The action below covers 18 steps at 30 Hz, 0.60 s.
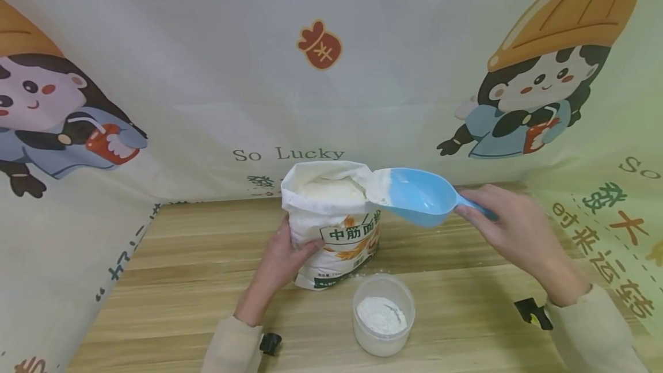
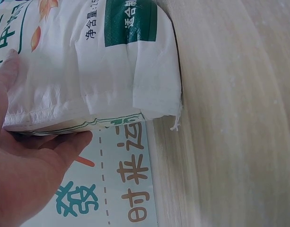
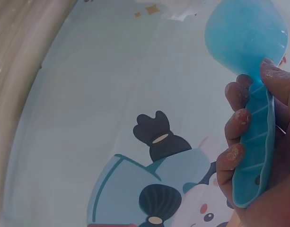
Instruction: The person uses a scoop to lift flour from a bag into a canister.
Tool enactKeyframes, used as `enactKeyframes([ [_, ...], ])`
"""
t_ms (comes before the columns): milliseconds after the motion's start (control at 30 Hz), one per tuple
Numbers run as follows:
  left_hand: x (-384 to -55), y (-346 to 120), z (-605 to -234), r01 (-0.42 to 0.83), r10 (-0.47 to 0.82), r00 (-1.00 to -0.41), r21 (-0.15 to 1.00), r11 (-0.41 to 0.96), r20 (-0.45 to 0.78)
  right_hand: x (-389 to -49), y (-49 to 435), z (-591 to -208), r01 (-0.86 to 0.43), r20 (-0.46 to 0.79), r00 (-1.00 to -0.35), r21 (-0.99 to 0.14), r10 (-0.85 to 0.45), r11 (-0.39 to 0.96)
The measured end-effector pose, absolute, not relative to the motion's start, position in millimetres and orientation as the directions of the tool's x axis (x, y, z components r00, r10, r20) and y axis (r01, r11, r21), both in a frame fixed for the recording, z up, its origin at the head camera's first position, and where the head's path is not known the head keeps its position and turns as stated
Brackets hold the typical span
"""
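Observation:
A white flour bag (image 1: 311, 217) with Chinese print stands upright on the table, its top folded back and pale flour (image 1: 331, 190) showing inside. My left hand (image 1: 282, 255) grips the bag's lower left side, thumb on the front; in the left wrist view the fingers (image 2: 71, 144) reach round its edge. My right hand (image 1: 510, 226) holds a blue scoop (image 1: 422, 191) by its handle, fingers curled round the ribbed grip (image 3: 256, 142). White flour (image 1: 382, 187) lies at the scoop's front end, which is right at the bag's rim. Flour dust marks the right fingertips.
A clear plastic tub (image 1: 383, 344) partly filled with flour stands in front of the bag. Specks of flour lie on the wooden table (image 1: 171, 292) between them. Printed cloth (image 1: 393, 85) hangs behind and at both sides.

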<state>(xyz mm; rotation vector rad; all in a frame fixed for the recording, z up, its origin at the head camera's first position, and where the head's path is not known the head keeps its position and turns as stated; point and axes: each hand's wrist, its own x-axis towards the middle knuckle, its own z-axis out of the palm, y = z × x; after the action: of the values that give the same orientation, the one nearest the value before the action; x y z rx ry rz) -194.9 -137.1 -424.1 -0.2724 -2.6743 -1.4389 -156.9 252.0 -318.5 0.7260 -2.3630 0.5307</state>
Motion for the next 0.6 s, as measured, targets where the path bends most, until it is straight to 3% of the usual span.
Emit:
enactKeyframes([
  [600,-194.5,-137.1,-424.2,0.201,0.11,-0.98,0.825,0.529,0.168,-136.4,270.7,-336.0,-0.643,0.657,-0.626,-0.129,-0.42,0.755],
])
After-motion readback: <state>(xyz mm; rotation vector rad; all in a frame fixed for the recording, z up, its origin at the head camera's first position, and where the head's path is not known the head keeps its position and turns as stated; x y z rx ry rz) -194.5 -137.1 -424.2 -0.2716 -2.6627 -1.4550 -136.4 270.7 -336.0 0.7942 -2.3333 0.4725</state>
